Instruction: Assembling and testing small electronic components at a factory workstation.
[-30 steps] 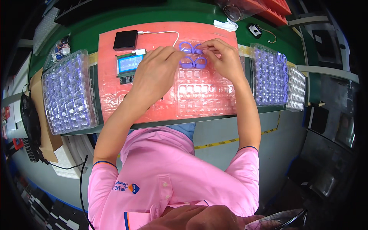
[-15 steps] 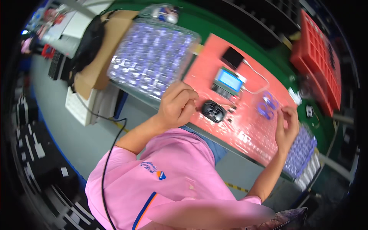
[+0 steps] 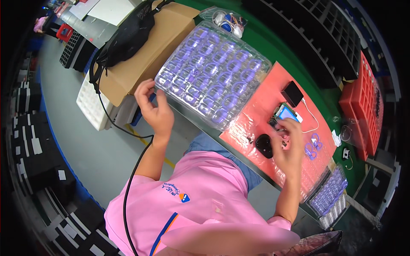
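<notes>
My left hand, fingers apart and curled, is at the near-left corner of a clear plastic tray filled with rows of purple ring-shaped pieces. Whether a fingertip touches the tray's edge I cannot tell. Over the pink mat hovers my right hand, thumb and fingers apart, with nothing visible held. It partly covers a small device with a lit blue screen. A round black object lies just left of its thumb. Several loose purple rings lie to its right.
A black box with a white cable sits behind the device. At the right stands a second tray of purple pieces. A cardboard box with a black bag is at left; red crates stand far right.
The view has shifted, with the tray and mat now further right. My left hand has gone from the mat's edge to the tray's left corner. My right hand has moved left toward the device.
</notes>
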A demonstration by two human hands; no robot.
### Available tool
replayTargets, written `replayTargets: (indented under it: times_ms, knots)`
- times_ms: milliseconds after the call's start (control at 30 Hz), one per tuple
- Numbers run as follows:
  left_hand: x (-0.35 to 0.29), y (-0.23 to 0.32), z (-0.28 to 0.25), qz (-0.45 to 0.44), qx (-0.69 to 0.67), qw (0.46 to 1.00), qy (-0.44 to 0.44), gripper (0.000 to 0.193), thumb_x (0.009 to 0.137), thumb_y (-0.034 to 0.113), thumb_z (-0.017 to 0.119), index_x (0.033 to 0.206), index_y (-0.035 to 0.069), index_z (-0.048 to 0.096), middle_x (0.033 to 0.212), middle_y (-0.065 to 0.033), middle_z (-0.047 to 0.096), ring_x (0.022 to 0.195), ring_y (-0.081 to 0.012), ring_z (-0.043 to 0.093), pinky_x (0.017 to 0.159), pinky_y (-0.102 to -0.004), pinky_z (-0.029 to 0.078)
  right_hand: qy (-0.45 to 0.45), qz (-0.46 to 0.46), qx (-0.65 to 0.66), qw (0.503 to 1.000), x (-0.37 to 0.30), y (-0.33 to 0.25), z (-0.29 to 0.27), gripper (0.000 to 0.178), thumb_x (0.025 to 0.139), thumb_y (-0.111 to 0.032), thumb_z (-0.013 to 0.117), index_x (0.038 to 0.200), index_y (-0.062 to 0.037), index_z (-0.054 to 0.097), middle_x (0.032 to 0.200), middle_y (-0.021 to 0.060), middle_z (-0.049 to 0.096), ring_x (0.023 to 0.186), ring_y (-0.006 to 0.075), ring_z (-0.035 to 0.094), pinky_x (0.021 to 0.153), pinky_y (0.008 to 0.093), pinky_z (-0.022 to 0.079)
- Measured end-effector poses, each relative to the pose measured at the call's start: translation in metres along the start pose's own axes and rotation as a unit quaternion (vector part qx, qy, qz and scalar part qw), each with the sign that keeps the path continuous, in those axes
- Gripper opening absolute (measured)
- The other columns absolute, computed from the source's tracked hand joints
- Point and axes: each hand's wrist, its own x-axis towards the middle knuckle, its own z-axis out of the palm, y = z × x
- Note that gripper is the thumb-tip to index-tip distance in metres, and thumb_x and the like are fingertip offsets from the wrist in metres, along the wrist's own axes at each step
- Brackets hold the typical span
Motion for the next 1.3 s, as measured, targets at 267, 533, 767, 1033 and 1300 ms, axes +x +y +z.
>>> replayTargets:
  times_ms: [267,533,767,1033,1300]
  knots:
    - [0.004,-0.025,-0.004,-0.162,-0.078,0.983,-0.036,0.037,0.103,0.008,0.062,0.139,-0.001,0.058,0.137,-0.0124,0.060,0.121,-0.0207,0.056,0.105,-0.0335,0.044,-0.069,-0.016,-0.021,0.997,0.001,-0.034,0.077,0.070,0.085,-0.016,0.087,0.144,-0.0035,0.051,0.151,0.0238,0.041,0.134,0.0431,0.051,0.109,0.0484,0.049]
    - [0.009,-0.024,-0.007,-0.177,-0.029,0.979,-0.097,0.042,0.106,0.015,0.063,0.144,-0.002,0.058,0.138,-0.0125,0.060,0.125,-0.0197,0.055,0.108,-0.0340,0.044,-0.029,-0.075,-0.064,0.995,-0.004,-0.028,0.117,0.058,0.082,-0.017,0.089,0.130,-0.0041,0.059,0.152,0.0260,0.040,0.141,0.0468,0.046,0.116,0.0527,0.043]
    - [0.013,-0.009,-0.009,-0.194,-0.138,0.967,-0.084,0.040,0.107,0.011,0.059,0.144,-0.003,0.057,0.143,-0.0140,0.060,0.128,-0.0201,0.056,0.111,-0.0348,0.044,-0.008,-0.108,-0.044,0.993,-0.008,-0.023,0.117,0.043,0.082,-0.012,0.088,0.116,-0.0054,0.063,0.148,0.0257,0.045,0.144,0.0505,0.042,0.116,0.0571,0.042]
    - [0.004,0.015,-0.001,-0.094,-0.201,0.973,-0.060,0.045,0.109,0.009,0.051,0.151,-0.006,0.043,0.151,-0.0171,0.054,0.137,-0.0250,0.053,0.115,-0.0377,0.042,0.023,-0.156,-0.037,0.987,-0.013,-0.026,0.090,0.033,0.082,0.000,0.081,0.108,-0.0043,0.061,0.138,0.0233,0.058,0.143,0.0576,0.044,0.116,0.0608,0.041]
    - [-0.003,0.039,0.020,0.038,-0.234,0.963,-0.130,0.046,0.110,0.010,0.047,0.152,-0.005,0.038,0.154,-0.0225,0.048,0.138,-0.0297,0.052,0.116,-0.0423,0.042,0.102,-0.141,-0.093,0.980,-0.029,-0.019,0.033,0.030,0.082,0.001,0.080,0.102,-0.0043,0.058,0.140,0.0225,0.060,0.145,0.0586,0.042,0.119,0.0619,0.038]
